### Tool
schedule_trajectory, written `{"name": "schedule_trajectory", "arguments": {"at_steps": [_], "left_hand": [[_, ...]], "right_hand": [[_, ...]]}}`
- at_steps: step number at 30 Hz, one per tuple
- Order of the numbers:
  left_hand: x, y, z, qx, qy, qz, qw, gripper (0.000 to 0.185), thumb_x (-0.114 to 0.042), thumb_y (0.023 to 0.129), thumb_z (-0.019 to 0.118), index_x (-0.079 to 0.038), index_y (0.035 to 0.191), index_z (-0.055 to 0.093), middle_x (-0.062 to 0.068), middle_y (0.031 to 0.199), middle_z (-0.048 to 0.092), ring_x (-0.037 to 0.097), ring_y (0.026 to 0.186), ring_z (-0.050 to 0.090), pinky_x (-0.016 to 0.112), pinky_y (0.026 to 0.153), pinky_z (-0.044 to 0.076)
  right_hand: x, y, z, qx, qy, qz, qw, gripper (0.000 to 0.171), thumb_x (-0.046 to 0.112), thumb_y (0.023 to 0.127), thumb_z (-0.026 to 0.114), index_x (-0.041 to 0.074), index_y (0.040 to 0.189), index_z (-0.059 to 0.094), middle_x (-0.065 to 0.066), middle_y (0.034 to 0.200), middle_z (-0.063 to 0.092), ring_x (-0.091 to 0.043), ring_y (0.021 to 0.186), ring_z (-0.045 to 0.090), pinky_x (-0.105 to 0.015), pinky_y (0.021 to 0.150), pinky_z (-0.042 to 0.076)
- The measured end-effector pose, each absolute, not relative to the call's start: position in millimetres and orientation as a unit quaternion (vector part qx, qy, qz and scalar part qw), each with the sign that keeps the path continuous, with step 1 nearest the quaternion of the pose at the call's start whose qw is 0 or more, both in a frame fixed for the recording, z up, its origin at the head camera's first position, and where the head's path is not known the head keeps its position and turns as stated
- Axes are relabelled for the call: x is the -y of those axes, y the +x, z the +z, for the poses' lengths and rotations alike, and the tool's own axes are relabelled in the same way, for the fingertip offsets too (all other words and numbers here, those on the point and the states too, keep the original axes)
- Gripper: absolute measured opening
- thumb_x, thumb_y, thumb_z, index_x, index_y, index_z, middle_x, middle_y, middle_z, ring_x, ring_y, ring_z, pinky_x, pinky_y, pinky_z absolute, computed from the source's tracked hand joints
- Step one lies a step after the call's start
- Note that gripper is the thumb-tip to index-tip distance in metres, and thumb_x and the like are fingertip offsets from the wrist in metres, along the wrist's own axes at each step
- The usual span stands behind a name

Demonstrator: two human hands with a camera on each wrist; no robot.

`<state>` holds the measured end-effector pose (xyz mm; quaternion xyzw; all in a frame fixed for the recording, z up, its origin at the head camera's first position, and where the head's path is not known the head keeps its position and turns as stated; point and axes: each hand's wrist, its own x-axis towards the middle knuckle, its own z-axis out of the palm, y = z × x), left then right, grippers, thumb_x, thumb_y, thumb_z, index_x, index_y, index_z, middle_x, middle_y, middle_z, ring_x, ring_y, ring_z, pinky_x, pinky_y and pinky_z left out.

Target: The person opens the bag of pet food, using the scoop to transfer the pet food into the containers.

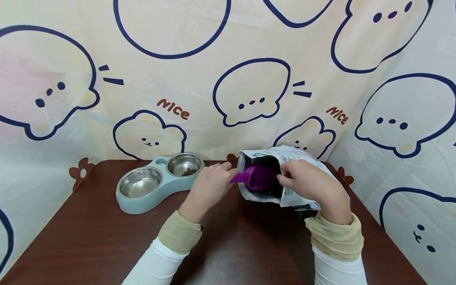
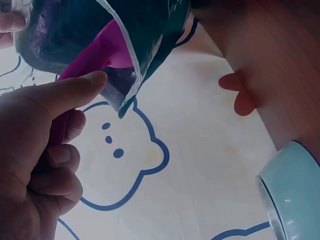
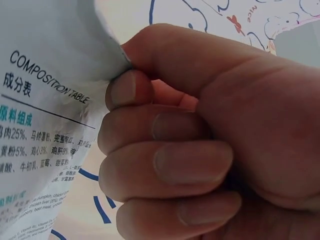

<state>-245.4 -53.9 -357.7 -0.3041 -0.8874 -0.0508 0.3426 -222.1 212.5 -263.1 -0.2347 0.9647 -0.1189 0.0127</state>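
Observation:
My left hand (image 1: 215, 183) grips the handle of a purple scoop (image 1: 261, 178), thumb laid along it. The scoop's bowl is inside the mouth of a white pet food bag (image 1: 301, 156), partly hidden by the bag's dark lining. At the bag's open edge, my right hand (image 1: 310, 183) pinches the rim between thumb and index finger; in the right wrist view the other fingers are curled beside the printed panel (image 3: 45, 135). The bag leans with its opening toward the left hand.
Left of the bag stands a light blue double feeder (image 1: 142, 204) with two steel bowls. Its right bowl (image 1: 185, 163) holds a little brown kibble (image 1: 189, 172); the left bowl (image 1: 140, 182) shows bare metal. A cartoon-printed cloth (image 1: 199, 87) rises behind the brown table (image 1: 89, 237).

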Motion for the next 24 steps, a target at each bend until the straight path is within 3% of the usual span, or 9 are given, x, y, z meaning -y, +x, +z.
{"name": "schedule_trajectory", "arguments": {"at_steps": [7,18,24], "left_hand": [[52.6,-244.1,-358.5,0.886,-0.301,-0.041,0.350,0.017,-0.013,0.092,0.088,-0.016,0.108,0.084,0.005,0.087,0.075,0.020,0.071,0.073,0.033,0.064,0.062],[46.1,-236.4,-353.0,0.892,-0.312,-0.054,0.324,0.016,-0.017,0.092,0.089,-0.018,0.107,0.084,0.003,0.088,0.076,0.019,0.071,0.072,0.032,0.064,0.061],[42.4,-232.5,-351.6,0.883,-0.323,-0.020,0.340,0.014,-0.008,0.094,0.084,-0.016,0.104,0.083,0.003,0.085,0.073,0.018,0.066,0.069,0.031,0.060,0.059]], "right_hand": [[-219.0,-219.5,-261.7,-0.964,-0.231,-0.131,-0.009,0.028,0.016,0.106,0.061,0.014,0.078,0.060,0.002,0.064,0.045,-0.014,0.065,0.049,-0.028,0.062,0.041],[-232.9,-213.4,-259.6,-0.966,-0.220,-0.136,0.014,0.030,0.014,0.102,0.063,0.016,0.073,0.054,0.004,0.066,0.039,-0.014,0.068,0.046,-0.027,0.061,0.036],[-232.4,-211.1,-258.9,-0.966,-0.218,-0.135,0.015,0.031,0.013,0.102,0.062,0.016,0.073,0.054,0.005,0.066,0.037,-0.013,0.068,0.046,-0.027,0.061,0.036]]}}
